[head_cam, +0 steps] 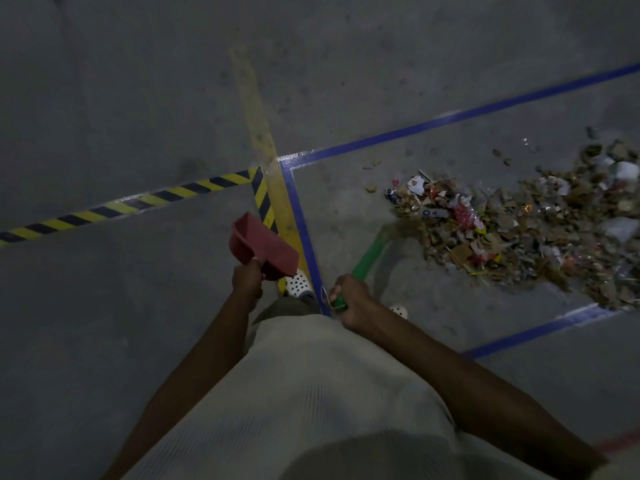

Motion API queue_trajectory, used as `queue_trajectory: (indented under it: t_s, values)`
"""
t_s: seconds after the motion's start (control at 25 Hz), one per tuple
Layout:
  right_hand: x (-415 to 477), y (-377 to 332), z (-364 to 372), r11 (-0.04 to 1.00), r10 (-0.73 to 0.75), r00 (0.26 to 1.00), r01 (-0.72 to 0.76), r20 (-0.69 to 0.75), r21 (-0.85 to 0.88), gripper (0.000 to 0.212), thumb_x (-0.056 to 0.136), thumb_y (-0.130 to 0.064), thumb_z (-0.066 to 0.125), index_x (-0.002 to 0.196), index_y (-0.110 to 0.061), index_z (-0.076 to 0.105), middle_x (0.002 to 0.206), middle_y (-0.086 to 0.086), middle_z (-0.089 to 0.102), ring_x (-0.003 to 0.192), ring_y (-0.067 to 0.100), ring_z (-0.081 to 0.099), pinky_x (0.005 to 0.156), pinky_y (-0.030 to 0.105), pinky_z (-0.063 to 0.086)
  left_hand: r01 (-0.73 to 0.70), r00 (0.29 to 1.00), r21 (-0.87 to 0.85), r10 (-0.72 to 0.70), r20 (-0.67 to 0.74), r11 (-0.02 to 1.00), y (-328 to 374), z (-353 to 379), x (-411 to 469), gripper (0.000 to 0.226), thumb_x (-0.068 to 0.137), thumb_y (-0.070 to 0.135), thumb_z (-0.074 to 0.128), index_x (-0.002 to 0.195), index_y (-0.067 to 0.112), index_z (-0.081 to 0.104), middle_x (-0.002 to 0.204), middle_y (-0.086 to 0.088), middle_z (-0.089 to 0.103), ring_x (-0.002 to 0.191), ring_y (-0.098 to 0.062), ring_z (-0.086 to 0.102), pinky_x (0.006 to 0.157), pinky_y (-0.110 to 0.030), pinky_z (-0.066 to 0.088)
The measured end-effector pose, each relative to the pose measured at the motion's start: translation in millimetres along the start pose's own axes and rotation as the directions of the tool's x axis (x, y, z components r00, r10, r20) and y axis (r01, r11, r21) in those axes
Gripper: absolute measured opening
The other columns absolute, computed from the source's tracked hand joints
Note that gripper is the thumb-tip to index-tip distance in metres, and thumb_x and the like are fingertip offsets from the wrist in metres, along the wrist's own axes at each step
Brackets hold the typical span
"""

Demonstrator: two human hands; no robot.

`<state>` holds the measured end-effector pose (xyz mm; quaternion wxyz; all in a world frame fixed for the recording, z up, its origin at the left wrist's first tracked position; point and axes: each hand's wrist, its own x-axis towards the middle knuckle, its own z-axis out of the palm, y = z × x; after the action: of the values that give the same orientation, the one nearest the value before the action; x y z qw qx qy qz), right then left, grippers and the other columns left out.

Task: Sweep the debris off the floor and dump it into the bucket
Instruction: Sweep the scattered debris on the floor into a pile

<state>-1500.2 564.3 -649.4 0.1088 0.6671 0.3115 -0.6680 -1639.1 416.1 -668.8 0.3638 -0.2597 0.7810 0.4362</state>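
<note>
I take the blue tape corner [286, 165] as my mark. Below it and a little to the left, my left hand [246, 278] is curled tight round the handle of the red dustpan [263, 244]. The pan looks to be off the floor, and I judge it is held clear there until a heap is ready to scoop. Below the corner to the right, my right hand [349, 299] is wrapped round the end of the green broom [367, 258], whose blurred bristles reach the near edge of the debris [519, 230]. That litter lies well right of the corner, inside the taped bay and spread wide, so gathering comes first. I see no bucket.
</note>
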Motion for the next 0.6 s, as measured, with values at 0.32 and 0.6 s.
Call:
queue_trajectory:
  t_s: [0.32, 0.6]
  values:
    - [-21, 4, 56, 0.955, 0.238, 0.949, -0.188, 0.209, -0.231, 0.022, 0.102, -0.027, 0.054, 0.087, -0.011, 0.050, 0.052, 0.000, 0.036, 0.033, 0.011, 0.027, 0.035, 0.016, 0.025, 0.106, 0.993, 0.054, -0.104, -0.048, 0.993, -12, -43, 29, 0.057, 0.095, 0.038, 0.056, 0.126, -0.010, 0.057, 0.126, -0.031, 0.060, 0.115, -0.046, 0.059, 0.095, -0.055, 0.049]
    - [11, -19, 100, 0.834, 0.345, 0.910, -0.185, 0.229, -0.520, 0.033, 0.107, -0.018, 0.045, 0.075, -0.015, 0.042, 0.041, -0.005, 0.030, 0.027, 0.005, 0.021, 0.030, 0.018, 0.016, 0.202, 0.975, 0.087, -0.192, -0.112, 0.975, -19, -82, 42, 0.052, 0.097, 0.033, 0.049, 0.128, -0.009, 0.056, 0.131, -0.030, 0.056, 0.119, -0.047, 0.056, 0.097, -0.055, 0.048]
